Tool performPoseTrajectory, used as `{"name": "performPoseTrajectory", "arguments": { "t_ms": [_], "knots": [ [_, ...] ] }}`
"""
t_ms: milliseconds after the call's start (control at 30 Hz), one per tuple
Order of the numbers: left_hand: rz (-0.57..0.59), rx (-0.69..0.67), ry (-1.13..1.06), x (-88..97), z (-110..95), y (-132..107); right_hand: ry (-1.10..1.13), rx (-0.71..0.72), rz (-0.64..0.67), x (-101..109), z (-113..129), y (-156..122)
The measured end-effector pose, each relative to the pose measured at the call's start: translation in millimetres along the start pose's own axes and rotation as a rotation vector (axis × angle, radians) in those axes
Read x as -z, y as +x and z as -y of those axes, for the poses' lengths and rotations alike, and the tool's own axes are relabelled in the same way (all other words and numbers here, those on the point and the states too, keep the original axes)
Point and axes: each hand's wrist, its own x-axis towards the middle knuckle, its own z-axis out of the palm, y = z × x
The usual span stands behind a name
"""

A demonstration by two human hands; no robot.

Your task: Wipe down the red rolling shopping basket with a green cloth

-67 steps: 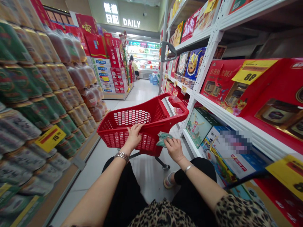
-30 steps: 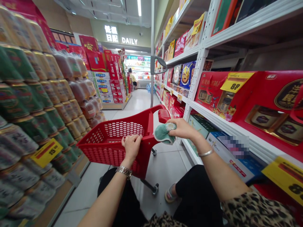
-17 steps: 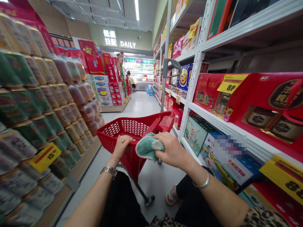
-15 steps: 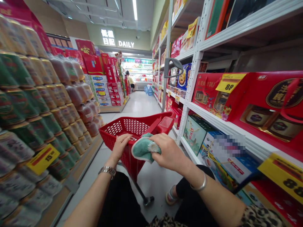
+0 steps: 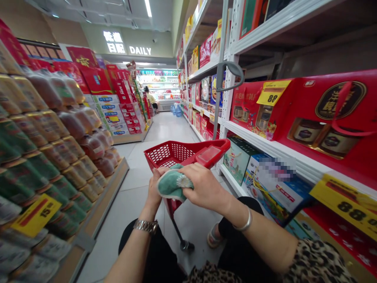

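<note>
While left hand (image 5: 153, 188) grips red basket (image 5: 179, 151) rim, right hand (image 5: 206, 189) clutches green cloth (image 5: 171, 186).
Cloth touches rim and left hand.

1. Aisle floor (image 5: 138, 177) was pale glossy tile, running back to a brightly lit far section.
2. Right side: white metal shelving (image 5: 265, 146) carried red gift boxes (image 5: 318, 114) under yellow price tags (image 5: 272, 92).
3. Left side: a low rack (image 5: 101, 196) held stacked rows of cans (image 5: 44, 165) and bottles (image 5: 91, 145).
4. Far wall (image 5: 160, 37), pale green, bore an illuminated sign (image 5: 140, 50) reading DAILY.
5. Strip lights (image 5: 148, 3) on the ceiling (image 5: 88, 8) were switched on.
</note>
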Motion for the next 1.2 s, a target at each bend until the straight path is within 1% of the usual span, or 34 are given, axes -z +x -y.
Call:
{"name": "performPoseTrajectory", "arguments": {
  "t_ms": [133, 233, 367, 467, 733, 900, 1033, 1133, 1200],
  "knots": [
    [-0.028, -0.067, 0.123, -5.4, -8.3, 0.8, -0.028, -0.017, -0.053, 13.4, -16.8, -11.8],
    [-0.048, -0.085, 0.156, -4.6, -9.0, 5.9, -0.070, -0.012, -0.101, 22.4, -32.3, -18.5],
    [-0.023, -0.055, 0.137, 3.6, -6.5, 15.8, -0.125, -0.007, -0.158, 33.8, -51.5, -25.4],
    [0.003, -0.026, 0.120, 12.0, -4.7, 22.9, -0.158, -0.030, -0.179, 43.7, -63.4, -30.6],
    [0.052, -0.001, 0.043, 34.7, 5.4, 39.5, -0.259, -0.203, -0.179, 77.5, -100.6, -48.0],
    [0.072, 0.015, 0.059, 47.4, 9.0, 46.9, -0.319, -0.294, -0.215, 93.2, -126.3, -59.5],
    [0.112, 0.022, 0.088, 54.2, 5.3, 49.2, -0.318, -0.381, -0.248, 100.7, -143.2, -58.1],
    [0.089, 0.048, 0.083, 58.6, 2.7, 52.7, -0.267, -0.458, -0.256, 100.9, -152.8, -53.0],
    [0.059, 0.079, 0.076, 62.3, 1.8, 56.2, -0.208, -0.471, -0.265, 97.4, -155.4, -50.7]
  ]
}}
